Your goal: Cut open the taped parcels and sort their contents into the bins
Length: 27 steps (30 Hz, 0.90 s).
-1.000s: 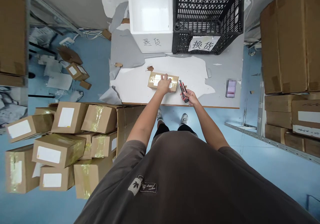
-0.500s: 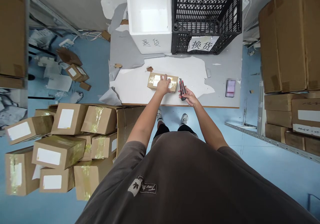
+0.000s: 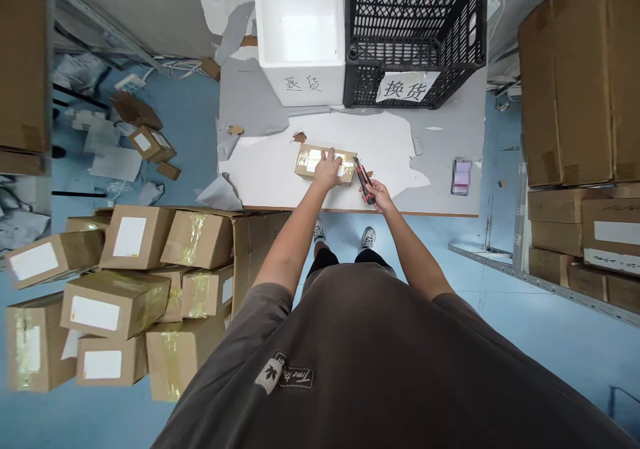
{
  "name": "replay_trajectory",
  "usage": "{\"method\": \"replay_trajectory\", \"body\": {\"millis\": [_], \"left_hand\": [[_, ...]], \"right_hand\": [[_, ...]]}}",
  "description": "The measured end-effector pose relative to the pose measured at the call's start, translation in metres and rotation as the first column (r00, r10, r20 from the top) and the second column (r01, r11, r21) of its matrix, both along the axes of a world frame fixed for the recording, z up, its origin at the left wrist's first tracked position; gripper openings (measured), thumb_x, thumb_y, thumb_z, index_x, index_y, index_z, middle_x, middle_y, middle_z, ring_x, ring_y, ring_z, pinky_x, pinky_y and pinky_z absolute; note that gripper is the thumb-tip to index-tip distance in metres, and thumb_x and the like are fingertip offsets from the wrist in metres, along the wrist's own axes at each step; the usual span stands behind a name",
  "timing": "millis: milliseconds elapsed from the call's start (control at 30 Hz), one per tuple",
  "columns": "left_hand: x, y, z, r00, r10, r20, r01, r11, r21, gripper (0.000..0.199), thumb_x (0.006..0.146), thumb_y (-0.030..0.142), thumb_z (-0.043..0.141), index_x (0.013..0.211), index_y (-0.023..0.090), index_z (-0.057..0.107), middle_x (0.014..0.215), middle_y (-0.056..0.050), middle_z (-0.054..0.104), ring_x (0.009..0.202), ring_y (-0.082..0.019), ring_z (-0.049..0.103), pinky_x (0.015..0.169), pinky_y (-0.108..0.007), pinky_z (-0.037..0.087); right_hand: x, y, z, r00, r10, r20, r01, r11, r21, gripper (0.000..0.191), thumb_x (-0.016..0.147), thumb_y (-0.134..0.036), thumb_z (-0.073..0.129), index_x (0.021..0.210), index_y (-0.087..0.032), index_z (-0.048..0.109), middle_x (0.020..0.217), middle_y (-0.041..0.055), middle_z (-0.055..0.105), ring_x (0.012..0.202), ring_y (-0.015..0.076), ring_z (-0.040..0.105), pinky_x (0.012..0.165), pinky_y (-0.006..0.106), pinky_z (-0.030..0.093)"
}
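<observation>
A small cardboard box (image 3: 303, 162) with a white label and shiny tape lies on the worktable. My left hand (image 3: 327, 171) is laid over its top, fingers spread across the label and gripping it against the table. In my right hand (image 3: 381, 195) is a red and black utility knife (image 3: 365, 181), closed in the fingers. Its tip points up and left, right at the box's right end; whether it touches the tape I cannot tell.
A white foam bin (image 3: 303, 82) and a black plastic crate (image 3: 390, 59), both with handwritten signs, stand at the table's back. A phone (image 3: 461, 176) lies on the right. Taped cartons (image 3: 117, 302) are piled at lower left; stacked boxes (image 3: 565, 102) fill the right side.
My right hand has turned the utility knife, and its tip has come left to the box's right end. My left hand and the box stay in place.
</observation>
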<state>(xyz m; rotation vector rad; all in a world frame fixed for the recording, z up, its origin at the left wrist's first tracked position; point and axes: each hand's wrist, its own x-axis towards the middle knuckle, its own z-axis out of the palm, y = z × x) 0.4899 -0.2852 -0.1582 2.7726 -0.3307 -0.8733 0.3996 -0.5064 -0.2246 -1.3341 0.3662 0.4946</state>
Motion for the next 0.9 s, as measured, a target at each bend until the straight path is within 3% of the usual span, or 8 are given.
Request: {"method": "replay_trajectory", "body": {"millis": [133,233,433,600,700,900], "left_hand": [[0.0,-0.001,-0.002,1.0,0.005,-0.006,-0.005,1.0,0.02,0.113,0.067,0.079,0.098,0.16,0.03,0.056,0.189,-0.015,0.021,0.177,-0.05,-0.001,0.126,-0.061,0.051],[0.001,-0.003,-0.004,1.0,-0.001,-0.004,0.001,0.999,0.038,0.116,0.067,0.079,0.097,0.163,0.029,0.054,0.189,-0.016,0.021,0.176,-0.051,-0.001,0.126,-0.061,0.05],[0.0,-0.007,-0.004,1.0,0.005,0.021,-0.006,0.999,0.041,0.12,0.058,0.077,0.103,0.157,0.028,0.057,0.186,-0.018,0.024,0.173,-0.058,0.009,0.124,-0.063,0.053],[-0.003,-0.003,-0.001,0.999,0.006,0.038,-0.007,1.0,0.021,0.121,0.049,0.082,0.105,0.149,0.029,0.062,0.186,-0.016,0.026,0.173,-0.057,0.01,0.12,-0.063,0.057],[-0.004,-0.003,0.001,0.999,0.02,0.038,-0.022,0.999,0.03,0.117,0.055,0.085,0.102,0.15,0.031,0.062,0.187,-0.014,0.024,0.174,-0.053,0.011,0.121,-0.061,0.058],[-0.001,-0.005,0.0,1.0,0.02,0.018,-0.02,0.999,0.037,0.121,0.056,0.084,0.101,0.156,0.031,0.06,0.19,-0.014,0.022,0.174,-0.055,0.011,0.122,-0.064,0.055]], "right_hand": [[0.002,-0.008,0.0,0.999,0.041,-0.026,-0.044,0.991,-0.126,0.07,0.077,-0.082,0.087,0.102,-0.031,0.046,0.074,-0.0069,0.068,0.049,0.0136,0.058,0.046,0.026,0.049],[0.004,-0.019,0.001,0.989,0.147,0.006,-0.14,0.952,-0.272,0.064,0.083,-0.083,0.08,0.104,-0.03,0.051,0.067,-0.0085,0.064,0.046,0.0138,0.055,0.047,0.025,0.047],[0.019,-0.036,0.011,0.927,0.347,0.142,-0.207,0.789,-0.578,0.043,0.102,-0.06,0.068,0.128,-0.027,0.074,0.075,-0.0027,0.07,0.057,0.0191,0.061,0.062,0.03,0.051],[0.042,-0.043,0.024,0.853,0.495,0.165,-0.216,0.623,-0.752,0.033,0.099,-0.044,0.074,0.125,-0.026,0.083,0.09,0.0056,0.08,0.083,0.0269,0.069,0.073,0.03,0.05],[0.05,-0.047,0.031,0.833,0.539,0.126,-0.304,0.635,-0.711,0.032,0.1,-0.042,0.073,0.123,-0.024,0.085,0.078,0.0031,0.075,0.073,0.024,0.066,0.069,0.03,0.048],[0.046,-0.047,0.034,0.884,0.465,0.043,-0.384,0.776,-0.5,0.04,0.103,-0.046,0.069,0.131,-0.022,0.083,0.059,-0.0058,0.054,0.043,0.0138,0.045,0.048,0.027,0.04]]}}
